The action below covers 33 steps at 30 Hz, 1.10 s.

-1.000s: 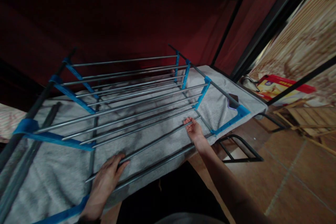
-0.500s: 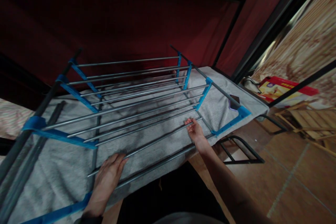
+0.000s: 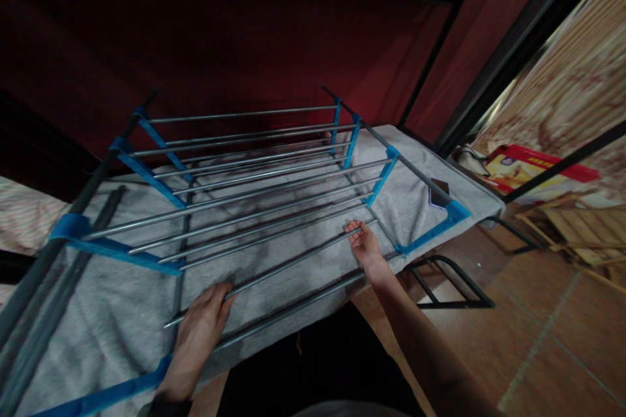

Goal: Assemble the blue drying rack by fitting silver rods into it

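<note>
A loose thin metal tube (image 3: 288, 263) slants across the front of a partly built rack. My left hand (image 3: 203, 315) is closed over it near its left end, which pokes out past the fingers. Close to the tube's other end, my right hand (image 3: 364, 244) grips it from below, palm up with fingers curled. Beyond my hands, several metal tubes (image 3: 274, 191) run between blue plastic brackets (image 3: 147, 174) on thicker dark side poles. At the front right, an angled blue bracket (image 3: 430, 232) has no thin tube in it. A thicker front bar (image 3: 298, 305) lies nearer my body.
The rack lies on a grey blanket (image 3: 122, 313) over a bed-like frame. A phone (image 3: 439, 193) rests at the right. On the floor side are a black metal step (image 3: 454, 287), a red and yellow box (image 3: 538, 169) and a wooden rack (image 3: 581, 228). Dark red cloth hangs behind.
The view has shifted very slightly, so the rack appears a little further right. Both hands stay on the tube, almost unmoved.
</note>
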{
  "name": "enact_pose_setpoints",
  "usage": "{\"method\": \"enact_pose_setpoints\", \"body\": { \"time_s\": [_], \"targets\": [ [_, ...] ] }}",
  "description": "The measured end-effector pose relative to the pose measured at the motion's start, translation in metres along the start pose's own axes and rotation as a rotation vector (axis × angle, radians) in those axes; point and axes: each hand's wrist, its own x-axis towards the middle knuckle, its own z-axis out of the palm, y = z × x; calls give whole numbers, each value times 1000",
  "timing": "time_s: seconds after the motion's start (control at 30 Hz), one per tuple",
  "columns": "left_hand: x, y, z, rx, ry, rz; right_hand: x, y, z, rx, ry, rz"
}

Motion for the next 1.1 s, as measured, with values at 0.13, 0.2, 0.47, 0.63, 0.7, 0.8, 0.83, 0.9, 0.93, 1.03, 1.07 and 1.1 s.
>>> {"method": "enact_pose_setpoints", "body": {
  "time_s": [0.13,0.2,0.47,0.63,0.7,0.8,0.83,0.9,0.93,1.03,1.07,1.1],
  "targets": [
    [0,-1,-1,51,-24,19,-1,-1,1,-3,0,-4],
    [0,0,-2,59,-54,22,-2,-1,2,-4,1,-7],
    [0,5,-2,82,-56,-6,-3,-1,2,-17,4,-9],
    [0,3,-1,11,-8,-8,-3,-1,3,-17,8,-12],
    [-1,1,0,-2,1,-5,-3,-2,3,-16,10,-13],
    [-1,0,-1,14,-26,-4,-3,-1,3,-17,13,-13],
    [-1,1,-1,27,-39,-5,-3,-1,3,-18,13,-11],
    [-1,2,-2,57,-57,-13,-3,-1,3,-22,12,-3],
    [-1,3,-2,69,-68,-17,-3,-1,2,-24,12,0],
    [-1,4,-3,86,-89,-30,-3,-1,3,-28,15,8],
    [-1,4,-3,86,-94,-32,-3,-1,3,-29,17,9],
    [-1,4,-2,83,-99,-33,-3,-1,3,-30,19,10]
  ]
}}
